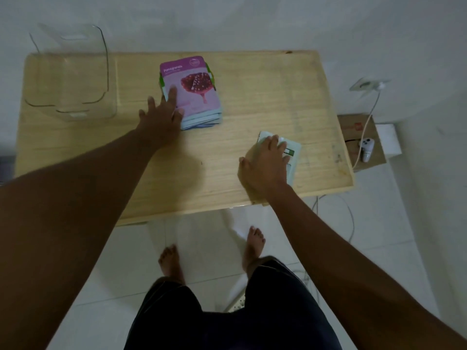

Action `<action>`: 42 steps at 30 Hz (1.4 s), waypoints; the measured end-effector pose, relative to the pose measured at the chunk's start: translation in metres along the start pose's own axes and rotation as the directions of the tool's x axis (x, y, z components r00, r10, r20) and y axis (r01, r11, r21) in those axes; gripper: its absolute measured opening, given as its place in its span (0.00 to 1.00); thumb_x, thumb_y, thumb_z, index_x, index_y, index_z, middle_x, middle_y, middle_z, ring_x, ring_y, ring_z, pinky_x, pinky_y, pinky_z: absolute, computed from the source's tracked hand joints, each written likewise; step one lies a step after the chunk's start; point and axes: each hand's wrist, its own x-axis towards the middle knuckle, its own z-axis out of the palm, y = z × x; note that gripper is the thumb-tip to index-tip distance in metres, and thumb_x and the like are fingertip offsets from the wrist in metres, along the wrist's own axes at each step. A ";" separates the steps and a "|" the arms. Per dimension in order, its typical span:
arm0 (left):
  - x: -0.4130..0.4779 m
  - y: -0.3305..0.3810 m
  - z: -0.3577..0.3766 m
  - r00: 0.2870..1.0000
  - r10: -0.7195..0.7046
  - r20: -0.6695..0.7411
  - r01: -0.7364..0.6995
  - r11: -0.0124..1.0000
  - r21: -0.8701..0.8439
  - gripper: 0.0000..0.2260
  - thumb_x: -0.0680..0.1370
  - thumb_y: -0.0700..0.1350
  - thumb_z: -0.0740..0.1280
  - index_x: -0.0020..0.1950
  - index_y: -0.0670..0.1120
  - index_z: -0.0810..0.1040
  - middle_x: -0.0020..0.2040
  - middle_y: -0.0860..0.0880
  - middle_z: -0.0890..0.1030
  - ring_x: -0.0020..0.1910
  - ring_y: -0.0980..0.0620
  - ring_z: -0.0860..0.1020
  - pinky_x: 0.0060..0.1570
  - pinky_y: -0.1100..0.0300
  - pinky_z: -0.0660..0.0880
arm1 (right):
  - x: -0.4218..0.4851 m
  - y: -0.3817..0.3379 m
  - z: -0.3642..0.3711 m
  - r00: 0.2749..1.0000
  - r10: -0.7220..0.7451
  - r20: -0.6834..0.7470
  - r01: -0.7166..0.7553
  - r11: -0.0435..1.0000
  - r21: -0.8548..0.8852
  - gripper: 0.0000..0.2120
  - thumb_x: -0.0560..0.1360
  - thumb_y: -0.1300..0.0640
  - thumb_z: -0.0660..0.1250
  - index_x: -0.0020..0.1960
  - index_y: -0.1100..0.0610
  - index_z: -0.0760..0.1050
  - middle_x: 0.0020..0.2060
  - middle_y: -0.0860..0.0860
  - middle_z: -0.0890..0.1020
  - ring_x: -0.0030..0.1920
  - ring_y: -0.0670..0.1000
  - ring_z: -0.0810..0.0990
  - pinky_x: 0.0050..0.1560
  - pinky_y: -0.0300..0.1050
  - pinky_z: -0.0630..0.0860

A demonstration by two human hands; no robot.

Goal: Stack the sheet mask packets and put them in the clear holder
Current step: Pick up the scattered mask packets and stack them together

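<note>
Head view, read from the lower edge upward. At the bottom centre, dark shorts and two bare feet are seen on a pale tiled floor. Both bare forearms are extended up the frame onto a light wooden table that fills the middle band.

Right of centre, the right hand is laid palm-down, fingers spread and uncurled, on a single white and green packet. That packet lies flat near the table's right front corner and is largely covered by the hand; whether it is pinched at an edge cannot be told.

Left of centre and further up, the left hand is spread open, with its fingertips resting on the lower left corner of a stack of sheet mask packets. The top packet of the stack is pink-purple, is printed with a pomegranate, and is labelled "Pomegranate"; bluish and green edges of lower packets are visible at the sides and front. Nothing is gripped by this hand.

In the upper left of the frame, a clear holder is stood on the table's far left corner, well apart from the stack.

At the right edge, off the table, a cardboard box bearing a small white device and a cable is shown against the white wall.
</note>
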 end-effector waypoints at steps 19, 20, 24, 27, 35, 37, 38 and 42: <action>0.000 -0.002 -0.002 1.000 -0.002 0.019 0.002 1.000 -0.003 0.28 0.82 0.56 0.48 0.79 0.49 0.42 0.79 0.41 0.53 0.77 0.32 0.46 0.72 0.33 0.46 | 0.035 0.002 -0.044 0.906 -0.123 -0.404 0.276 0.897 0.346 0.13 0.78 0.64 0.59 0.57 0.67 0.78 0.55 0.63 0.83 0.43 0.56 0.82 0.46 0.44 0.76; 0.000 -0.002 -0.003 1.000 0.001 0.019 -0.001 1.000 -0.004 0.28 0.82 0.56 0.48 0.79 0.49 0.41 0.79 0.41 0.53 0.77 0.32 0.46 0.72 0.33 0.47 | 0.040 0.000 -0.052 0.885 -0.102 -0.455 0.286 0.890 0.356 0.13 0.78 0.63 0.59 0.55 0.64 0.80 0.44 0.61 0.85 0.36 0.54 0.80 0.41 0.43 0.75; -0.001 -0.001 -0.001 1.000 0.007 -0.013 -0.007 1.000 -0.010 0.28 0.82 0.56 0.47 0.79 0.50 0.42 0.79 0.41 0.54 0.77 0.33 0.46 0.72 0.33 0.46 | 0.054 -0.015 -0.078 0.881 -0.048 -0.471 0.279 0.857 0.433 0.14 0.77 0.60 0.58 0.51 0.58 0.83 0.37 0.52 0.84 0.35 0.47 0.78 0.40 0.39 0.75; -0.001 -0.002 0.001 1.000 0.019 -0.018 -0.019 1.000 -0.008 0.28 0.82 0.56 0.47 0.79 0.50 0.42 0.79 0.41 0.54 0.77 0.32 0.46 0.72 0.32 0.46 | 0.062 -0.030 -0.087 0.891 -0.028 -0.454 0.287 0.809 0.513 0.15 0.77 0.63 0.59 0.53 0.57 0.83 0.40 0.49 0.84 0.38 0.45 0.79 0.40 0.30 0.74; 0.000 -0.001 -0.011 0.998 0.012 0.059 -0.011 1.000 -0.020 0.29 0.82 0.56 0.50 0.79 0.50 0.42 0.80 0.44 0.52 0.77 0.34 0.45 0.72 0.33 0.48 | 0.103 -0.098 -0.079 0.953 -0.005 -0.302 0.247 0.591 0.768 0.15 0.74 0.60 0.59 0.51 0.53 0.84 0.42 0.49 0.87 0.43 0.47 0.85 0.49 0.48 0.83; 0.000 0.000 -0.014 0.997 -0.001 0.080 0.003 1.000 -0.022 0.29 0.82 0.55 0.50 0.79 0.51 0.41 0.80 0.44 0.51 0.77 0.34 0.45 0.72 0.33 0.48 | 0.114 -0.115 -0.071 0.968 -0.024 -0.251 0.216 0.593 0.775 0.16 0.74 0.60 0.59 0.51 0.54 0.85 0.43 0.50 0.87 0.44 0.49 0.85 0.51 0.50 0.82; 0.000 0.000 -0.015 0.996 -0.006 0.088 0.008 1.000 -0.022 0.29 0.82 0.55 0.50 0.79 0.50 0.41 0.80 0.44 0.51 0.77 0.34 0.45 0.72 0.33 0.49 | 0.119 -0.122 -0.067 0.968 -0.046 -0.246 0.221 0.618 0.754 0.16 0.74 0.60 0.59 0.52 0.55 0.84 0.44 0.51 0.87 0.45 0.50 0.85 0.52 0.49 0.81; 0.001 0.004 -0.014 0.995 -0.065 0.078 0.071 0.995 -0.068 0.30 0.82 0.51 0.51 0.79 0.48 0.38 0.80 0.40 0.51 0.78 0.35 0.46 0.72 0.35 0.49 | 0.129 -0.132 -0.051 0.936 -0.219 -0.277 0.336 0.789 0.514 0.20 0.77 0.62 0.61 0.68 0.62 0.75 0.59 0.60 0.82 0.59 0.59 0.80 0.62 0.43 0.72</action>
